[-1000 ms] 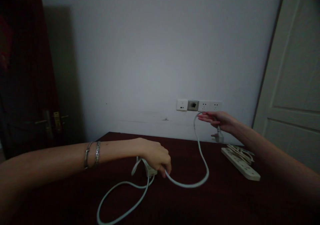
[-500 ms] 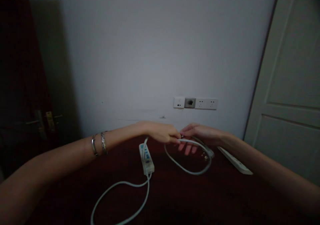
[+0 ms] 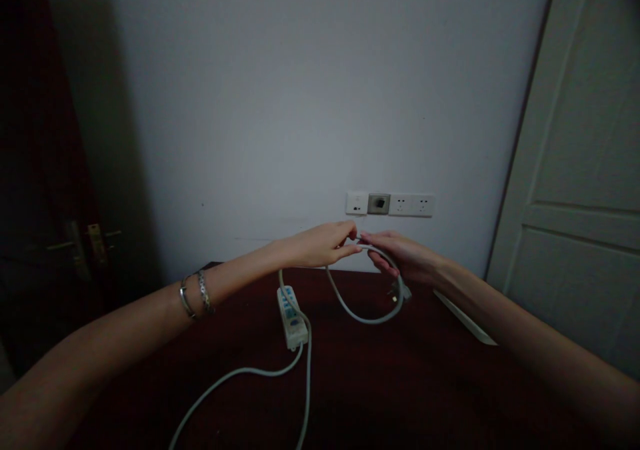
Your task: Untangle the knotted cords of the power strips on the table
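Observation:
A white power cord [image 3: 367,320] hangs in a loop between my two hands above the dark table. My left hand [image 3: 330,242], with bracelets at its wrist, pinches the cord between thumb and fingers. Facing it, my right hand [image 3: 397,253] holds the coil's other side, its fingers curled round the cord. Below the right hand dangles the cord's plug [image 3: 401,293], its pins showing. On the table under my left wrist lies a white power strip [image 3: 293,320] with blue-marked outlets. Cord runs from its near end toward me, and another length drops from my left hand across it.
The dark red table [image 3: 370,383] meets a pale wall bearing a row of wall sockets [image 3: 390,204]. A flat white object [image 3: 465,318] lies partly behind my right forearm. A dark door with a handle [image 3: 95,240] stands left, a pale panelled door [image 3: 585,237] right.
Both hands have risen slightly with the looped cord. My left fingers have loosened around it, and the trailing cord has shifted right across the power strip.

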`<action>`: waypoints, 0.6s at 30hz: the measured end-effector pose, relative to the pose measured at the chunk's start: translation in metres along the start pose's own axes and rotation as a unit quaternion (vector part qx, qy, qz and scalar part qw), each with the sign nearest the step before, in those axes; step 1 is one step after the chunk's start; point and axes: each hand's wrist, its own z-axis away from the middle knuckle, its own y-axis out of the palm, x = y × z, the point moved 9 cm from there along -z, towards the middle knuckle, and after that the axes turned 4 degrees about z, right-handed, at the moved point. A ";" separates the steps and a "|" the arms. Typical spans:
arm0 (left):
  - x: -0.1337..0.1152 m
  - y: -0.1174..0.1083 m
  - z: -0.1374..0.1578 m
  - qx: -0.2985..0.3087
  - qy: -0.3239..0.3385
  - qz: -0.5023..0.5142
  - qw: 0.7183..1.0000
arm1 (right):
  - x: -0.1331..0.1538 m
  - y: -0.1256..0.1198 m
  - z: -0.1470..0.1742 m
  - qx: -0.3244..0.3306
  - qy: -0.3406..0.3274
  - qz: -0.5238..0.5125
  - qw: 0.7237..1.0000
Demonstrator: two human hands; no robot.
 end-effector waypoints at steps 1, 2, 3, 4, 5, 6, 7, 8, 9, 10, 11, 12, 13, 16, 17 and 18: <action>-0.001 -0.001 0.001 -0.012 0.012 -0.014 1.000 | 0.002 0.000 0.000 0.003 -0.005 0.001 1.000; -0.002 -0.001 0.002 -0.021 0.021 -0.028 0.999 | 0.004 0.001 0.001 0.009 -0.008 0.006 1.000; -0.003 -0.002 0.003 -0.029 0.026 -0.045 0.998 | 0.006 0.002 0.001 0.016 -0.009 0.014 1.000; -0.002 -0.002 0.004 -0.034 0.028 -0.064 0.997 | 0.008 0.003 0.001 0.024 -0.011 0.024 0.999; -0.001 -0.003 0.005 -0.039 0.025 -0.084 0.995 | 0.009 0.004 0.001 0.032 -0.013 0.028 0.999; 0.002 -0.004 0.007 -0.046 0.016 -0.102 0.994 | 0.011 0.004 0.001 0.037 -0.015 0.026 0.999; 0.006 -0.006 0.008 -0.054 0.002 -0.116 0.992 | 0.011 0.002 0.000 0.037 -0.017 0.016 0.999; 0.011 -0.009 0.010 -0.063 -0.014 -0.122 0.990 | 0.012 -0.002 0.000 0.031 -0.017 -0.002 0.999; 0.017 -0.012 0.012 -0.073 -0.033 -0.116 0.990 | 0.012 -0.007 -0.001 0.018 -0.019 -0.026 0.999; 0.025 -0.014 0.015 -0.078 -0.053 -0.092 0.991 | 0.012 -0.014 -0.001 0.002 -0.022 -0.049 0.999; 0.033 -0.014 0.017 -0.078 -0.074 -0.051 0.993 | 0.013 -0.021 -0.001 -0.016 -0.030 -0.068 0.997; 0.042 -0.012 0.020 -0.073 -0.096 0.007 0.993 | 0.013 -0.028 -0.001 -0.031 -0.039 -0.079 0.996; 0.050 -0.009 0.022 -0.063 -0.117 0.076 0.988 | 0.014 -0.033 0.000 -0.042 -0.048 -0.085 0.994; 0.064 0.006 0.025 -0.022 -0.157 0.263 0.952 | 0.017 -0.041 0.002 -0.061 -0.070 -0.086 0.992; 0.064 0.009 0.026 -0.009 -0.161 0.297 0.941 | 0.017 -0.043 0.003 -0.069 -0.072 -0.089 0.991; 0.064 0.012 0.026 0.007 -0.163 0.315 0.935 | 0.018 -0.044 0.003 -0.080 -0.072 -0.094 0.990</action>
